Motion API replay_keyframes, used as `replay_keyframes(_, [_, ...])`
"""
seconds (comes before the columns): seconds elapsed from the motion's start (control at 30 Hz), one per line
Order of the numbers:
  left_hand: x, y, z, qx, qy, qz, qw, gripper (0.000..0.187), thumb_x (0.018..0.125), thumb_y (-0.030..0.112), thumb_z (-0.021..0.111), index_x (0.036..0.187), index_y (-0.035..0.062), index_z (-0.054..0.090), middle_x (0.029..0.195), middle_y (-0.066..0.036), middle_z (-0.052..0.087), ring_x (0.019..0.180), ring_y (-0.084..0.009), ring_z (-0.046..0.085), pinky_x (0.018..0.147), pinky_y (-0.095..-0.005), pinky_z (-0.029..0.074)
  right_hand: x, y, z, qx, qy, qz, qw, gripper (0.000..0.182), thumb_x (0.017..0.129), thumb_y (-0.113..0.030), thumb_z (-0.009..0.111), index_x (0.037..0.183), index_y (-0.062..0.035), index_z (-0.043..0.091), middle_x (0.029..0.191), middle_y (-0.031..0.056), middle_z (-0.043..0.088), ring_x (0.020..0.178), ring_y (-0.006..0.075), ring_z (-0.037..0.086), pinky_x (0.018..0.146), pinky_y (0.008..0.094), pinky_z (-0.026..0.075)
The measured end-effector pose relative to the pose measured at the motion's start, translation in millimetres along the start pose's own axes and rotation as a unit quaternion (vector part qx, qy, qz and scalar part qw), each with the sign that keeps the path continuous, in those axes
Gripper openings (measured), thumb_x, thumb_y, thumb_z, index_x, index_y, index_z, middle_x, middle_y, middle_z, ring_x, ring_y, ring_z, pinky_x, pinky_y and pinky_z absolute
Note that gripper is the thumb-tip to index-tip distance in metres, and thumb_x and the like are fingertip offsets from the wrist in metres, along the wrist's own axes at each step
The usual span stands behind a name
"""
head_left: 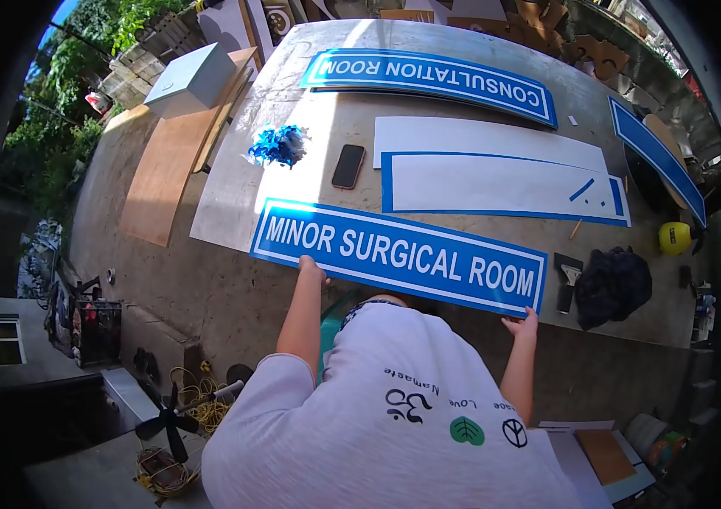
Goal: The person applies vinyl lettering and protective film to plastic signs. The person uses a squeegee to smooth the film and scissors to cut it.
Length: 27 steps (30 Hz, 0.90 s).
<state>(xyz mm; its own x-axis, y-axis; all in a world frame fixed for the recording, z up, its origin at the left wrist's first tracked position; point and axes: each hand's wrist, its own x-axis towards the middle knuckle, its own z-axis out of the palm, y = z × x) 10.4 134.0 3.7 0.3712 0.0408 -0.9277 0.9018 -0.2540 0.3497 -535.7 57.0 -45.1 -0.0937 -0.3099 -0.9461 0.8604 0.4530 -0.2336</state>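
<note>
A long blue sign reading MINOR SURGICAL ROOM (398, 256) is held along the near edge of the work table (335, 127). My left hand (313, 270) grips its lower edge left of the middle, fingers partly hidden behind it. At the sign's lower right corner, my right hand (521, 322) pinches the edge. Beyond the sign lie a black phone (348, 166), a white panel with blue borders (496, 182) and another white sheet (488, 140). A black-handled scraper (566, 282) rests just right of the sign.
Farther back lies a CONSULTATION ROOM sign (428, 78). Crumpled blue film (277, 146) is at the left. On the right are a dark cloth (613, 287), a yellow round object (675, 238) and another blue panel (657, 157). A brown board (169, 170) stands beyond the table's left edge.
</note>
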Motion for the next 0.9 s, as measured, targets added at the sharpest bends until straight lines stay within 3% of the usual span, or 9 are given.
replay_keyframes(0.07, [-13, 0, -1, 0.022, 0.005, 0.022, 0.999, 0.055, 0.096, 0.042, 0.029, 0.138, 0.0103, 0.046, 0.140, -0.010, 0.050, 0.127, -0.0306, 0.048, 0.107, -0.0556, 0.024, -4, 4, 2, -0.073, 0.004, -0.029, 0.997, 0.058, 0.087, -0.032, 0.054, 0.138, -0.0070, 0.040, 0.142, 0.0156, 0.042, 0.135, 0.0354, 0.036, 0.115, 0.0555, 0.014])
replay_keyframes(0.1, [-29, 0, 0, -0.032, -0.017, 0.053, 0.998, 0.051, 0.094, 0.034, 0.032, 0.136, 0.0084, 0.047, 0.135, -0.011, 0.053, 0.121, -0.0319, 0.053, 0.102, -0.0565, 0.034, 5, 5, -2, -0.092, 0.029, -0.010, 0.995, 0.057, 0.089, -0.041, 0.055, 0.138, -0.0149, 0.041, 0.138, 0.0138, 0.046, 0.129, 0.0345, 0.042, 0.111, 0.0554, 0.027])
replay_keyframes(0.17, [-39, 2, -3, -0.097, -0.060, 0.078, 0.990, 0.045, 0.092, 0.023, 0.037, 0.132, 0.0062, 0.050, 0.127, -0.015, 0.058, 0.101, -0.0322, 0.065, 0.085, -0.0537, 0.053, 1, 16, 1, -0.077, 0.038, -0.043, 0.995, 0.060, 0.089, -0.046, 0.056, 0.138, -0.0157, 0.041, 0.135, 0.0143, 0.047, 0.125, 0.0337, 0.045, 0.106, 0.0537, 0.034])
replay_keyframes(0.23, [-18, 7, -9, -0.090, -0.070, 0.086, 0.990, 0.044, 0.092, 0.024, 0.038, 0.131, 0.0061, 0.050, 0.126, -0.014, 0.058, 0.102, -0.0323, 0.064, 0.085, -0.0546, 0.053, -7, 27, 4, -0.047, 0.021, -0.093, 0.994, 0.069, 0.088, -0.056, 0.059, 0.138, -0.0130, 0.041, 0.127, 0.0146, 0.050, 0.114, 0.0320, 0.053, 0.093, 0.0506, 0.049])
replay_keyframes(0.33, [-12, 9, -7, -0.109, -0.089, 0.101, 0.985, 0.040, 0.093, 0.028, 0.042, 0.125, 0.0076, 0.053, 0.118, -0.011, 0.061, 0.102, -0.0293, 0.064, 0.077, -0.0506, 0.053, -3, 35, 7, -0.043, -0.032, -0.141, 0.988, 0.066, 0.091, -0.050, 0.060, 0.139, -0.0097, 0.039, 0.130, 0.0154, 0.049, 0.117, 0.0331, 0.052, 0.096, 0.0536, 0.046])
replay_keyframes(0.47, [10, 8, -10, -0.077, -0.051, 0.076, 0.993, 0.037, 0.093, 0.037, 0.050, 0.117, 0.0100, 0.056, 0.103, -0.009, 0.062, 0.088, -0.0239, 0.063, 0.062, -0.0356, 0.048, 3, 35, 9, 0.061, -0.133, -0.131, 0.981, 0.051, 0.098, -0.038, 0.052, 0.139, -0.0088, 0.041, 0.135, 0.0129, 0.050, 0.122, 0.0305, 0.050, 0.102, 0.0502, 0.042])
replay_keyframes(0.67, [11, 6, -8, -0.178, -0.028, 0.166, 0.970, 0.044, 0.096, 0.035, 0.054, 0.124, 0.0012, 0.053, 0.116, -0.013, 0.062, 0.097, -0.0293, 0.066, 0.073, -0.0439, 0.057, -36, 42, -3, 0.025, -0.166, -0.190, 0.967, 0.047, 0.098, -0.033, 0.054, 0.137, -0.0074, 0.043, 0.133, 0.0098, 0.053, 0.118, 0.0250, 0.053, 0.094, 0.0417, 0.048])
replay_keyframes(0.73, [-35, 11, -3, -0.143, 0.004, 0.190, 0.971, 0.047, 0.100, 0.033, 0.048, 0.128, -0.0044, 0.049, 0.122, -0.016, 0.060, 0.102, -0.0312, 0.065, 0.081, -0.0465, 0.058, -70, 38, -1, 0.016, -0.168, -0.210, 0.963, 0.047, 0.099, -0.033, 0.053, 0.136, -0.0074, 0.043, 0.132, 0.0093, 0.053, 0.117, 0.0246, 0.055, 0.093, 0.0401, 0.048])
replay_keyframes(0.9, [-113, 38, 11, -0.184, -0.028, 0.192, 0.964, 0.046, 0.106, 0.033, 0.031, 0.131, -0.0024, 0.047, 0.127, -0.016, 0.057, 0.108, -0.0299, 0.062, 0.087, -0.0438, 0.056, -132, 6, 36, 0.013, -0.230, -0.197, 0.953, 0.044, 0.100, -0.033, 0.051, 0.134, -0.0070, 0.046, 0.131, 0.0080, 0.057, 0.116, 0.0223, 0.057, 0.093, 0.0364, 0.050])
